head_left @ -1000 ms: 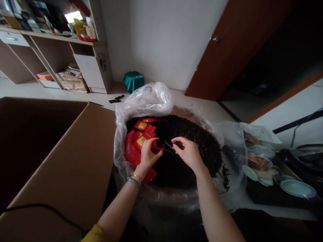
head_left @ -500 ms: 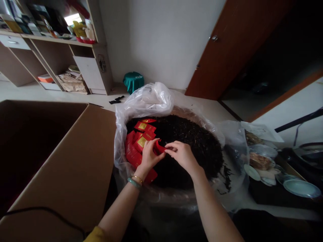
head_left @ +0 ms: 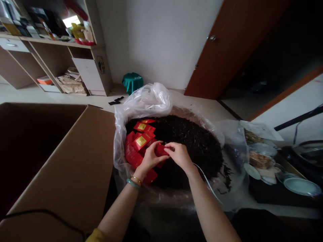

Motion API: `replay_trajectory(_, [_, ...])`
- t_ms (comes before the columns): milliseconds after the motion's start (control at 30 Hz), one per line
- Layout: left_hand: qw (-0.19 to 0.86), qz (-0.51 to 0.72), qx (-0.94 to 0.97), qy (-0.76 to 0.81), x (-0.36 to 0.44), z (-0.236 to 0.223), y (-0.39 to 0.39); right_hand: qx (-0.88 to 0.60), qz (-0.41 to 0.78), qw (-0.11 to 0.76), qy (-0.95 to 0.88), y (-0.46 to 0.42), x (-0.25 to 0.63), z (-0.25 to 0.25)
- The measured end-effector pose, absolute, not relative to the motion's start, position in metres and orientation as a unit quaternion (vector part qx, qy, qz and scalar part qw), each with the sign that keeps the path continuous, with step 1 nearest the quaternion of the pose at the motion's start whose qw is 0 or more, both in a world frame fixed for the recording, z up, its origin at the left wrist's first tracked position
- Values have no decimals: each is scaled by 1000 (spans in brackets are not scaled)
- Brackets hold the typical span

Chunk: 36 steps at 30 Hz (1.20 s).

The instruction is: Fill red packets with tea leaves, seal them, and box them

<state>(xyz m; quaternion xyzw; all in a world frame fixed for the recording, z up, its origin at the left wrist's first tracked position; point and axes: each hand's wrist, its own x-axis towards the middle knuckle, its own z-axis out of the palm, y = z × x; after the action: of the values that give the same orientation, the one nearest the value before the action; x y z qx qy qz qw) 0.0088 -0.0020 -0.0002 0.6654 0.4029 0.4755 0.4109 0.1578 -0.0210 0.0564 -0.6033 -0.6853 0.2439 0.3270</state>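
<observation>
Between both hands is a small red packet (head_left: 159, 151), held over dark loose tea leaves (head_left: 195, 137). My left hand (head_left: 150, 157) grips its left side between thumb and fingers, with a green bangle and a gold bracelet at the wrist. My right hand (head_left: 178, 154) pinches the packet's right edge. Several red packets with gold labels (head_left: 141, 140) lie heaped on the leaves to the left. A clear plastic bag (head_left: 120, 134) lines the wide container around the leaves. A thin white cord (head_left: 207, 179) shows beside my right forearm.
On the left stands a large open cardboard box (head_left: 68, 158). A green covered bin (head_left: 132, 83) is by the wall, near a desk (head_left: 57, 43). To the right, a low dark table holds a tub of brown pieces (head_left: 259, 160) and a pale plate (head_left: 301, 187).
The packet in my hands has turned, its flat red face now showing more. Both hands have shifted slightly. The white cord has come into view beside my right forearm.
</observation>
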Motion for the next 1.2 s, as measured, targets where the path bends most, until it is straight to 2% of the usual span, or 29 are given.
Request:
replay_trajectory(167, [563, 471, 557, 388, 9, 5, 2, -584, 330, 364, -646, -17, 172, 54])
replay_trajectory(433, [588, 518, 477, 398, 8, 4, 3, -608, 324, 357, -630, -19, 167, 46])
replay_trajectory(600, [697, 435, 450, 349, 7, 9, 1, -580, 359, 388, -620, -18, 164, 43])
replay_trajectory(733, [704, 422, 443, 362, 6, 10, -1, -597, 345, 399, -604, -7, 174, 33])
replay_trajectory(800, [695, 443, 430, 368, 7, 9, 0, -637, 269, 362, -626, -2, 180, 23])
replay_trajectory(833, [692, 449, 427, 369, 7, 9, 1, -659, 223, 315, -646, 0, 183, 18])
replay_trajectory(933, [694, 451, 423, 368, 7, 8, 1, -708, 127, 114, -685, 3, 184, 1])
replay_trajectory(1000, [700, 441, 423, 370, 7, 9, 1, -725, 104, 25, -680, 4, 181, -9])
replay_trajectory(1100, [707, 424, 422, 378, 6, 11, 0, -737, 106, 19, -667, 5, 180, -17])
replay_trajectory(1200, [713, 412, 425, 376, 6, 13, -1, -745, 145, 136, -637, 8, 194, -17])
